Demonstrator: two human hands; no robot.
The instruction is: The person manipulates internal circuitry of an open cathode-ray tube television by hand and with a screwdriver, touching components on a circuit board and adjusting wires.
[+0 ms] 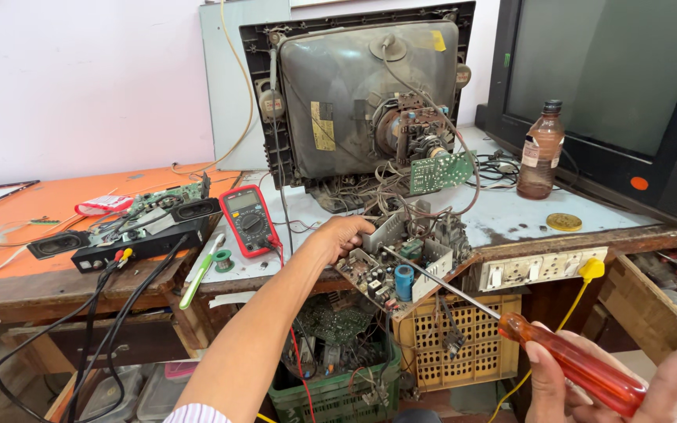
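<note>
Fingers: our left hand (pixel 344 236) has its fingers curled down onto the far edge of the circuit board (pixel 401 266), gripping it; our right hand (pixel 613 376) has its fingers wrapped loosely round the orange handle of the screwdriver (pixel 511 325), thumb on top.
Picture tube: we see the bare back of an opened television set (pixel 358 94) standing at the far middle of the bench, grey glass bell with wires hanging off its neck.
Second set: a dark television (pixel 613 86) stands far right, screen toward us.
Bench: the worn wooden table (pixel 56 278) runs left to right, orange-topped on the left.
Left arm: our forearm reaches up from the near middle, wrist bent, hand resting palm down on the board.
Right arm: our hand sits near right, palm up, holding the tool tilted so its shaft points far-left, tip touching the board.
Circuit board: it hangs tilted over the near bench edge, just below the tube.
Crate: a yellow slotted basket (pixel 479 345) sits under the board.
Meter: a red multimeter (pixel 249 219) lies left of our left hand.
Bottle: a brown bottle (pixel 541 153) stands far right.
</note>
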